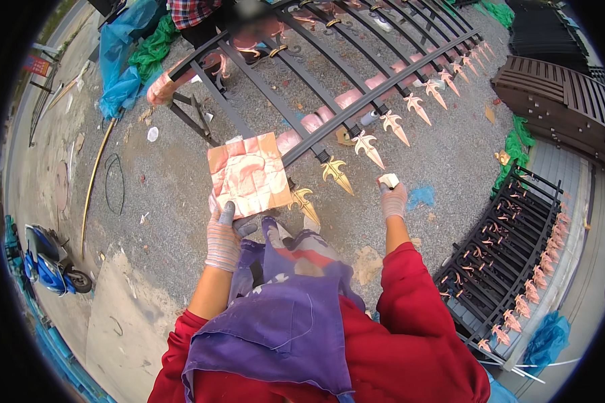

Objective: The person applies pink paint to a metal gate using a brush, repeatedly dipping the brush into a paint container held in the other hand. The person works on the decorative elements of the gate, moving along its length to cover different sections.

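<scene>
My gloved left hand [224, 236] grasps a creased, pink-smeared square [247, 173] by the near corner of the black fence panel [336, 125]; my right hand [394, 200] pinches a pale block [388, 179] near its spearheads [366, 146].

Daylight falls on grey gravel [165, 174]; paler concrete [124, 329] lies near left, a blue scooter [49, 263] left, blue sheeting [119, 64] far left.

A purple-aproned worker [269, 329] holds a pink-stained cardboard square [247, 176] in the gloved left hand [223, 240] and a pale block [388, 179] in the right hand [394, 201] beside a black fence panel [343, 121] tipped with gold and pink spearheads [368, 149].
</scene>
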A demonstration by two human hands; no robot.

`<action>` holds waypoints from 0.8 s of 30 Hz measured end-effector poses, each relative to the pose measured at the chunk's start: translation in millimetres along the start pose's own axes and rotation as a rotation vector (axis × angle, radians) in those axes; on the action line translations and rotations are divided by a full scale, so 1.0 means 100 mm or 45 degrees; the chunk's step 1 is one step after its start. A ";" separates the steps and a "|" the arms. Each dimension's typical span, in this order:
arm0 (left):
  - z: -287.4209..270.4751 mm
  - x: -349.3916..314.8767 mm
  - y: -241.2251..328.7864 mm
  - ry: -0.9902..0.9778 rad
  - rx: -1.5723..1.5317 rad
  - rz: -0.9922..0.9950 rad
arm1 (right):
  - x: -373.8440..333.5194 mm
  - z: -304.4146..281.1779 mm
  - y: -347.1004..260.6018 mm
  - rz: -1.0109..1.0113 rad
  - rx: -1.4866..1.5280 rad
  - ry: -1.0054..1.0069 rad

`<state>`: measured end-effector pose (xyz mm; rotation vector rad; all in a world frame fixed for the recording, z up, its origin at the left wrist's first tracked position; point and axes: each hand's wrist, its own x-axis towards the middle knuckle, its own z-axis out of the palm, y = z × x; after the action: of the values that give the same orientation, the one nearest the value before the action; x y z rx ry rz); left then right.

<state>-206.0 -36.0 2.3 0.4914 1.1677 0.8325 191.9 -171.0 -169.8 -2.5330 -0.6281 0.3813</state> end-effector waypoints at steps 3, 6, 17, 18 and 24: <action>-0.07 -0.06 -0.01 0.060 0.012 -0.011 | 0.31 0.10 -0.25 0.037 -0.032 0.034; 0.00 -0.10 -0.03 0.097 0.038 -0.009 | 0.58 0.18 -0.17 -0.007 -0.133 -0.035; 0.40 -0.14 -0.21 -0.088 0.059 -0.018 | -0.01 -0.03 1.06 0.379 0.001 -0.070; 0.40 -0.09 -0.24 -0.137 0.026 -0.055 | -0.11 0.03 1.27 0.360 -0.040 -0.010; 0.76 -0.12 -0.11 -0.202 0.019 -0.049 | -0.83 -0.22 1.37 0.413 0.086 -0.038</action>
<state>-133.0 -46.0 27.7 0.5362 1.0348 0.7384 178.7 -326.7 -211.5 -2.5687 -0.2074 0.5437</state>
